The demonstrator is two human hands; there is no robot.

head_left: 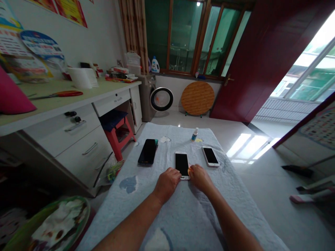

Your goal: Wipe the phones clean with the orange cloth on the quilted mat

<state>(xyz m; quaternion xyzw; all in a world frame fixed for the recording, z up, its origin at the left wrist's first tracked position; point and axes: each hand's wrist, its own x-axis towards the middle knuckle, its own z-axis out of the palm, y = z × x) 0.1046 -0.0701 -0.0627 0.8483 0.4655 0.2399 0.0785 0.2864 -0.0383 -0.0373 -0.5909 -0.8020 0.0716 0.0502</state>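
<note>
A white smartphone (181,162) with a dark screen lies face up on the cloth-covered table. My left hand (167,181) is closed on its lower left edge, fingers curled. At the lower right edge, my right hand (200,178) is closed around a small orange piece (190,170), mostly hidden by the fingers; its kind cannot be made out. To the left lies a larger black smartphone (148,152), and to the right another white smartphone (210,156), both face up. A small bottle (194,134) with a white cap and blue label stands behind them.
A light blue cloth (131,212) covers the table. Left are a desk (112,91) with scissors (62,93) and paper rolls, a red stool (120,134) and a full waste bin (87,209). A washing machine (146,99) with its door open and a round wooden tabletop (198,98) stand behind.
</note>
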